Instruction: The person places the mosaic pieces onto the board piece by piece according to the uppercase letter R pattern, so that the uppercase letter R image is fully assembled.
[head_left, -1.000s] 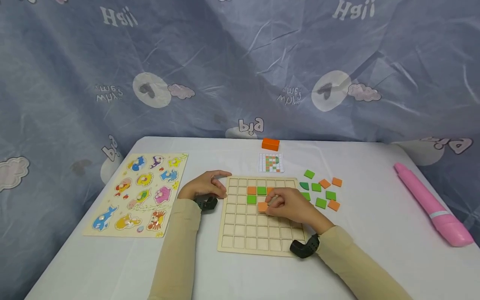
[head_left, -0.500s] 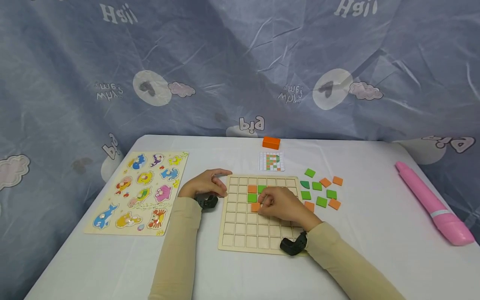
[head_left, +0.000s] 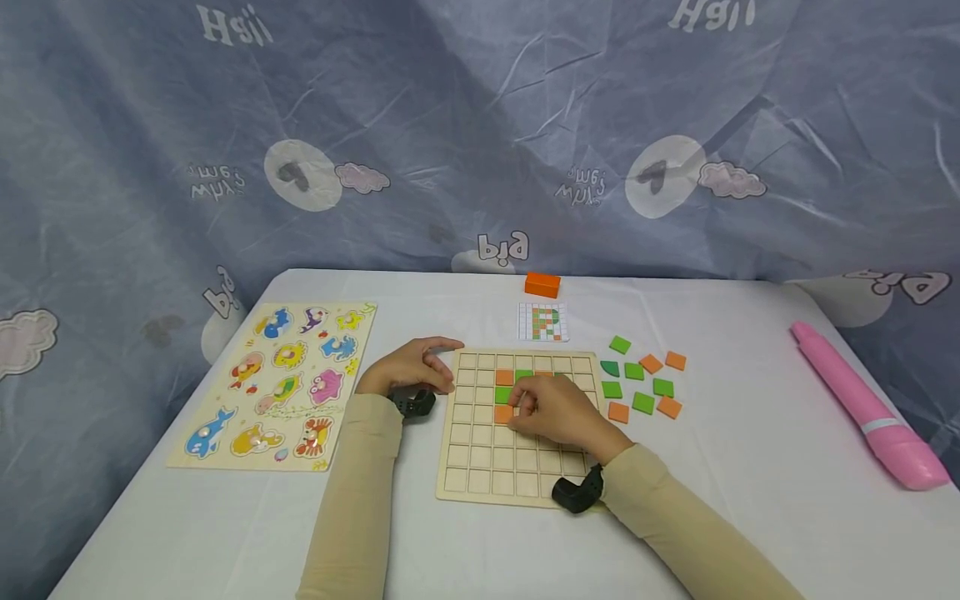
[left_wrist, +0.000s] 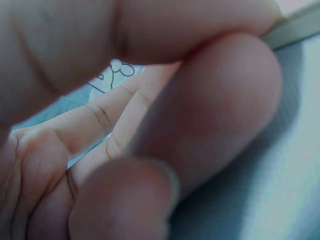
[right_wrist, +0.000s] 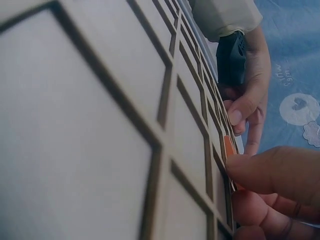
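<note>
In the head view, a wooden grid board (head_left: 480, 458) lies at the middle of the table. My left hand (head_left: 408, 368) rests against its upper left edge, index finger stretched towards the corner; close up, the left wrist view shows fingertips touching the board's edge (left_wrist: 295, 27). On the grid my right hand (head_left: 558, 410) pinches an orange square tile (head_left: 502, 414), which sits at a cell below a green tile (head_left: 502, 395). Thumb and finger meet the orange tile (right_wrist: 229, 146) in the right wrist view. More orange and green tiles in the upper row are partly covered by the hand.
Several loose green and orange tiles (head_left: 633, 371) lie right of the board. Behind it are a printed pattern card (head_left: 543, 322) and an orange block (head_left: 542, 285). A sea-animal puzzle board (head_left: 273, 387) lies left, a pink wand-shaped object (head_left: 862, 400) far right.
My right hand has moved left across the grid with the orange tile, which now lies lined up under the green one. An orange tile by the board's right edge has come into view. The left hand stays.
</note>
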